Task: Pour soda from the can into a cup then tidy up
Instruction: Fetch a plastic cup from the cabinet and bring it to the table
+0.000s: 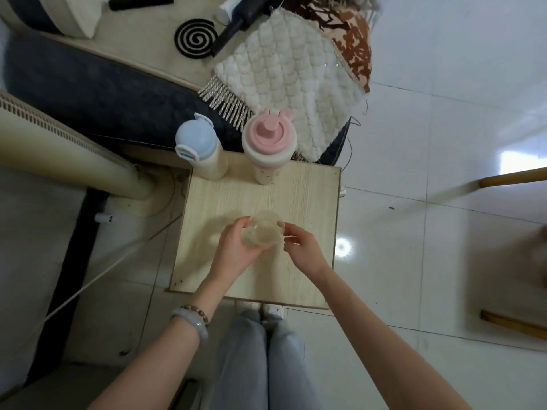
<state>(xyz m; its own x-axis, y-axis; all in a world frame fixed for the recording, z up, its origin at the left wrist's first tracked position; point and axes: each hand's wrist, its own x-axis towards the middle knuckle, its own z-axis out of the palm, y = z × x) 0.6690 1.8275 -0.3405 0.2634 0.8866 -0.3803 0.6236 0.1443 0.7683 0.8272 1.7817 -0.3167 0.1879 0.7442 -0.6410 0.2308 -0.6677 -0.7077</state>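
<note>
Cup [262, 230] held over mid-surface [310, 187]: left grip [236, 247] curled round its side, right grip [302, 247] pinching at its rim (tilt unclear). Likely cup-readying; no can seen, so one must be fetched next.

I see the left hand [233, 250] gripping a clear cup [262, 232] over the middle of the table [310, 202], while the right hand [302, 247] pinches the cup's right rim. At the table's far edge stands a blue-lidded bottle [196, 143], with a pink-lidded bottle [268, 140] just right of it.
</note>
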